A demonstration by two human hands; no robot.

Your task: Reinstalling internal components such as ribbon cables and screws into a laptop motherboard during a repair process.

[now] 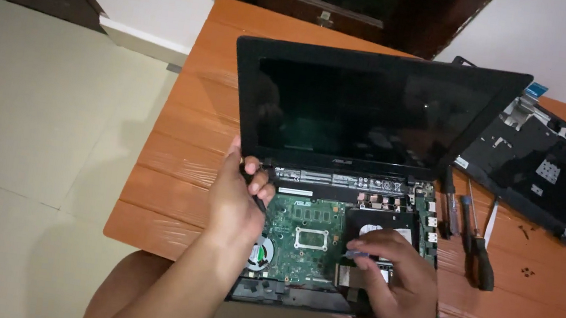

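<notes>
Okay, I see an opened laptop (337, 188) on the orange slatted table (170, 188), screen (369, 112) upright and dark, keyboard cover off, green mainboard (302, 238) exposed.

Left hand (237, 200) sits at the left hinge corner, fingers curled round a thin dark tool (251, 180); its tip is hidden behind the hand, so I can't tell what it engages. Right hand (396, 269) is over the black drive bay (380, 226) at lower right, fingertips pinching something small and bluish (356, 253), probably a pull tab or ribbon; too small to be sure.

My judgement on doing it well: pull that tab flat and along its connector axis, not upward, keep the left hand steadying the chassis, and keep the tool off the board traces.

Labels:
- long white strip sticker (338, 180) along the black bar just under the hinge
- small white rectangular label (304, 192) at the board's top edge
- blue square sticker (536, 89) on the corner of the removed black cover (543, 171), far right
- pale patch (547, 170) inside that cover

Screwdrivers (466, 230) lie between laptop and cover; loose screws (527, 271) nearby.
</notes>
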